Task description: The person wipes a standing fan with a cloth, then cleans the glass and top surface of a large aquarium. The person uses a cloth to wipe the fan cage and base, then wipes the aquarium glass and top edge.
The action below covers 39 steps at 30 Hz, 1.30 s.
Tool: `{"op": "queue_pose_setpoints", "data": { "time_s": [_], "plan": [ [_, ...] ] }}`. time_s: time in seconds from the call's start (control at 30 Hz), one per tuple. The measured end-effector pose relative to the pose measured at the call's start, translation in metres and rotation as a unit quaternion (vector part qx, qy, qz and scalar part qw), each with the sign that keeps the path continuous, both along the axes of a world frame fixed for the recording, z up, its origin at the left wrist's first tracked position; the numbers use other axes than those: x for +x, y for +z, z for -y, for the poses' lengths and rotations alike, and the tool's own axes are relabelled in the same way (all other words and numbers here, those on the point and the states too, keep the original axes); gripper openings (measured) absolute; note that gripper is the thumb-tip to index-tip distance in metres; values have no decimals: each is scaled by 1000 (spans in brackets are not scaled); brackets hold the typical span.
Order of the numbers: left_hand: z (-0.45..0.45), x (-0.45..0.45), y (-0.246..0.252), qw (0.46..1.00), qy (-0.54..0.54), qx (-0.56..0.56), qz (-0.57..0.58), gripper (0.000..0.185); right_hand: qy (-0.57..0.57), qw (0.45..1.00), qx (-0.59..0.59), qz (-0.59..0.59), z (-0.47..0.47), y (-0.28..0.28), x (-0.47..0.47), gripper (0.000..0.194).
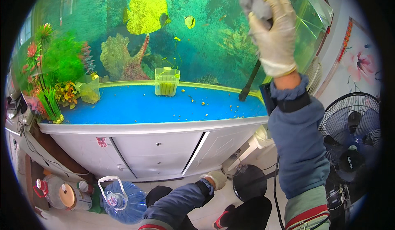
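Observation:
My right hand (pixel 274 38), in a pale glove, is raised at the upper right and holds a bunched grey cloth (pixel 256 4) against the front glass of a large aquarium (pixel 213 32). Low in the middle, over the floor, is my left hand (pixel 217 180), also gloved. Its fingers are mostly hidden, and nothing shows in it. Behind the glass, a clear plastic box (pixel 167 81) with a green plant in it stands on the blue tank floor (pixel 129 106). A dark tube (pixel 250 80) slants down inside the tank, below my right hand.
White cabinet doors (pixel 157 152) lie under the tank. A large blue water bottle (pixel 125 202) and several other containers stand on the floor at left. To the right is a black electric fan (pixel 350 137). Its dark cable (pixel 276 193) may be the one running beside my right arm.

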<state>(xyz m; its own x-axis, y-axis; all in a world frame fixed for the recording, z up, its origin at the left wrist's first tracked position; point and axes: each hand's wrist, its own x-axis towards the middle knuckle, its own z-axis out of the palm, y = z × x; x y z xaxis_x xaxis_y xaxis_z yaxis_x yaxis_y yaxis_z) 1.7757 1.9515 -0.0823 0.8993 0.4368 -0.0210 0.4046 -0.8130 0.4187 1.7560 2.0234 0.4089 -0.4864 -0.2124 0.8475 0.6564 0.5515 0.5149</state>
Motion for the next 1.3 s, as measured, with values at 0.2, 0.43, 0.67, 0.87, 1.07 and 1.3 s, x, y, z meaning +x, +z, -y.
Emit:
{"op": "queue_pose_setpoints", "data": {
  "time_s": [0.2, 0.43, 0.67, 0.87, 1.07, 1.3],
  "plan": [
    [-6, -6, 2, 1000, -12, -18, 3, 27, -22, 994, 32, -98, 0, 26, -1, 45],
    [-5, -9, 11, 1000, 19, -10, -16, 29, 18, 991, 59, 120, -15, -35, -45, 61],
    [-13, -15, 10, 999, 21, -24, -20, 32, 137, 943, -119, 277, -5, -71, -85, 61],
    [-14, -12, 11, 998, 1, -27, -61, 33, 0, 988, 71, 134, -8, 42, -40, 51],
    [-11, -13, 13, 999, 4, -28, -21, 33, 17, 983, -97, -156, 0, 78, 12, 48],
    [-11, -12, 8, 999, 5, -33, -3, 32, 28, 973, -54, -225, -13, 76, 19, 49]
  ]
}}
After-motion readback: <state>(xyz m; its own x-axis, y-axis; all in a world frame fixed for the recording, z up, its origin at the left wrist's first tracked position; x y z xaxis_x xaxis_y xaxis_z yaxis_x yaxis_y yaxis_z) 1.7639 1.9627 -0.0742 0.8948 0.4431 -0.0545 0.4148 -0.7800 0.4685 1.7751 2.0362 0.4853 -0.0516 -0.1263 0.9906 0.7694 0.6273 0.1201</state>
